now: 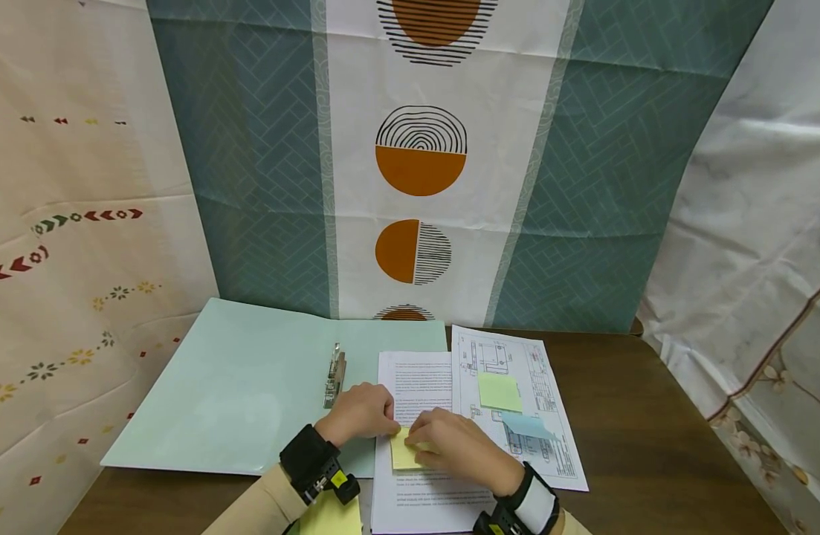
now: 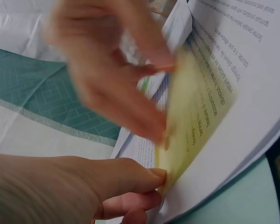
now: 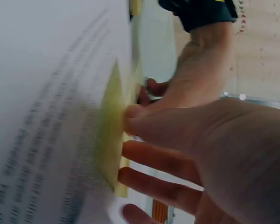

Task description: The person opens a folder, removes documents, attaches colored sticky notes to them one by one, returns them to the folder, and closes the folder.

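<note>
A yellow sticky note lies over the lines of a white printed sheet. At the sheet's left edge, my left hand pinches the note's corner between thumb and fingers. My right hand reaches in from the right, its fingertips touching the note along one edge. Seen from the left wrist, the right fingers are blurred and the print shows through the note. In the right wrist view, the right thumb rests against the note's edge, with the fingers spread beside it.
A drawing sheet on the right bears a green note and a blue note. An open mint folder with a metal clip spreads leftward on the brown table. More yellow notes lie below the left wrist.
</note>
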A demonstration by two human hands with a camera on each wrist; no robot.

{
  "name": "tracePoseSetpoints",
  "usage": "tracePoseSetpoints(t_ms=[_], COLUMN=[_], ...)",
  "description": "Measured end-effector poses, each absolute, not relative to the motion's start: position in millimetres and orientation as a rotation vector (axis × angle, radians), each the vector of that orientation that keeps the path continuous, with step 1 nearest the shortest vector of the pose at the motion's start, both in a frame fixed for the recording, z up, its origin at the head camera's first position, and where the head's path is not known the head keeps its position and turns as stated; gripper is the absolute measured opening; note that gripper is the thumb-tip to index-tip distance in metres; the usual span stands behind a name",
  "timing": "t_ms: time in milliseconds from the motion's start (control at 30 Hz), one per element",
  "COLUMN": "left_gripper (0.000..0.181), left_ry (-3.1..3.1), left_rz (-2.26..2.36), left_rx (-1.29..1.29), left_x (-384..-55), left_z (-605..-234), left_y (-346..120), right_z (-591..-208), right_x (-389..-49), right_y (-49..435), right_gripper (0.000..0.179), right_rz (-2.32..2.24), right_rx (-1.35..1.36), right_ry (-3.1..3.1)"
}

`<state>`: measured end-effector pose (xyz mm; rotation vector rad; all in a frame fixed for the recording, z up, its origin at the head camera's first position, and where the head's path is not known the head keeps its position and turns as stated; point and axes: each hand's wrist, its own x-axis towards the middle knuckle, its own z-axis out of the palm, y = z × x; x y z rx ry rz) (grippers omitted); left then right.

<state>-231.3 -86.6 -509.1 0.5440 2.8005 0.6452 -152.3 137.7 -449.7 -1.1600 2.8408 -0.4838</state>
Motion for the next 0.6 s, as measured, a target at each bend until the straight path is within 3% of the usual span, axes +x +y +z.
tracePoseSetpoints(t_ms=[600], left_gripper=[0.032], left_ry=[2.808], left_rz=[0.635], left_rx=[0.625], left_x=[-236.6], left_z=[-520.6], left_y=[-88.9], right_z=[-452.9], right_x=[-149.4], right_y=[134.5], right_gripper=[0.023], right_rz=[-0.366], right_rx=[-1.196], right_ry=[2.807])
